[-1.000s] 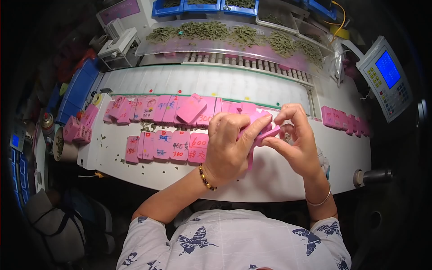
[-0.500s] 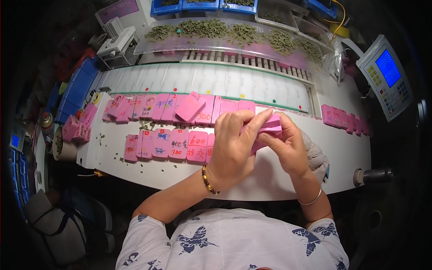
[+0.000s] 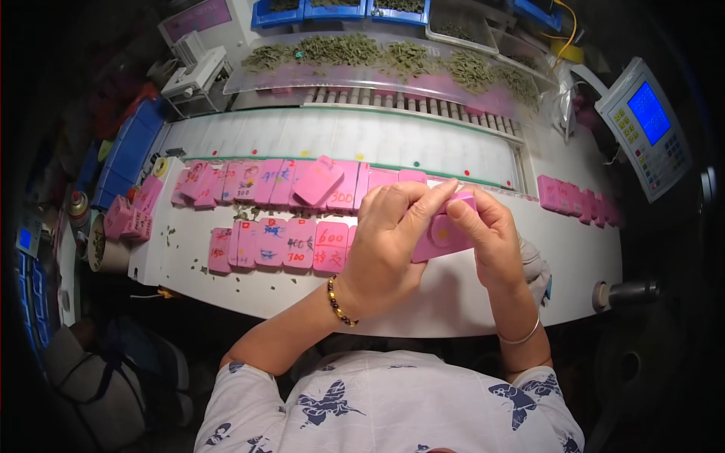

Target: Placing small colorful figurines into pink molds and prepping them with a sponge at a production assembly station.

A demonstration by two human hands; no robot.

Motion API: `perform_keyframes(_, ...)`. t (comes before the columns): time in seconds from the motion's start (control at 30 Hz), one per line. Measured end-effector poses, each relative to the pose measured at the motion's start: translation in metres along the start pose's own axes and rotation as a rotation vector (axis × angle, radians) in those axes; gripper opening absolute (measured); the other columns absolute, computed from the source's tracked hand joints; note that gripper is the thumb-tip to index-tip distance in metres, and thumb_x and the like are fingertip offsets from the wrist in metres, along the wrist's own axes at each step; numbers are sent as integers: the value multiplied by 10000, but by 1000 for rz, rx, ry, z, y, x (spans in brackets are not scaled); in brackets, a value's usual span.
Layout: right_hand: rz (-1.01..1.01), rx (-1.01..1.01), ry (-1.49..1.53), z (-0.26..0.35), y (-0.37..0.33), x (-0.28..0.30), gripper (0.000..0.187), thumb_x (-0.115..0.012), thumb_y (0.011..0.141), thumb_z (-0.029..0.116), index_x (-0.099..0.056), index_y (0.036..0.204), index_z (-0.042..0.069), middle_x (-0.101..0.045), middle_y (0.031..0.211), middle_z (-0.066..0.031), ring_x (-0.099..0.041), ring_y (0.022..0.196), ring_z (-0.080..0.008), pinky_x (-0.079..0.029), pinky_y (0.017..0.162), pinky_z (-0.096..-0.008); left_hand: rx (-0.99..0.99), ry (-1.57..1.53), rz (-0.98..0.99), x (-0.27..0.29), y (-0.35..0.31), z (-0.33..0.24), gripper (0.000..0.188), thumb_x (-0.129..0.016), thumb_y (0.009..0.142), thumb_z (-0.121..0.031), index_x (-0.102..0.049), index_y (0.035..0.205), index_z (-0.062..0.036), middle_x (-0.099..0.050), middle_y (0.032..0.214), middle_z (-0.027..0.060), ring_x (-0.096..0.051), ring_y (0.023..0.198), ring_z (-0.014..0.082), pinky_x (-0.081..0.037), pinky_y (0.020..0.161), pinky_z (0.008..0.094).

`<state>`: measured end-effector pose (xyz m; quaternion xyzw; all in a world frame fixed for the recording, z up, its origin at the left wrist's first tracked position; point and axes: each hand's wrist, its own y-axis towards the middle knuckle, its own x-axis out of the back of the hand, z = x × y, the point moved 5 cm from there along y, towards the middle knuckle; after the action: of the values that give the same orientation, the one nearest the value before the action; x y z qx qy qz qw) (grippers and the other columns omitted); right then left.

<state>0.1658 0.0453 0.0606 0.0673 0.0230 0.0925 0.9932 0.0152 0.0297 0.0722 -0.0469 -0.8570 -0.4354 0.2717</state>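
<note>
Over the table, right of centre, both my hands hold a pink rubber mould (image 3: 444,243) between them. My left hand (image 3: 389,245) is closed round its left and upper side, fingers over the far edge. My right hand (image 3: 495,238) grips the right side, thumb laid on the face turned toward me. A rounded pink part shows on that face below the thumb; the far side is hidden by my fingers. More pink moulds (image 3: 296,243) with handwritten marks lie in a row left of my hands. Behind them runs a second row, one mould (image 3: 319,181) lying askew on top.
A white slatted conveyor (image 3: 302,136) with coloured dots crosses behind the rows. Beyond it a clear tray (image 3: 234,79) bears heaps of small green pieces. A control panel (image 3: 646,124) stands right, near more pink moulds (image 3: 578,200). Blue bins (image 3: 136,140) stand left.
The mould has turned in my hands, so its broad face with the rounded part now shows. My right thumb has shifted up over it. The conveyor's dots have moved left.
</note>
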Motion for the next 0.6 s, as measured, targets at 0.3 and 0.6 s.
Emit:
perform_keyframes(0.3, -74, -327, 440, -25, -17, -6, 216, -606, 973, 242, -633, 1071, 51, -622, 834, 18, -531, 664, -32, -394, 520, -193, 126, -318, 126, 6, 0, 10, 856, -827, 592, 16, -473, 1366, -85, -567, 1168, 121, -584, 1058, 267, -491, 910, 376)
perform_keyframes(0.6, -125, -40, 233, -9, -11, 4, 469, -658, 933, 286, -484, 1297, 46, -482, 1238, -100, -516, 966, -95, -437, 679, -211, 237, -411, 90, 6, -7, 24, 621, -803, 746, -117, -488, 1279, -66, -577, 1135, 144, -595, 1019, 275, -493, 880, 375)
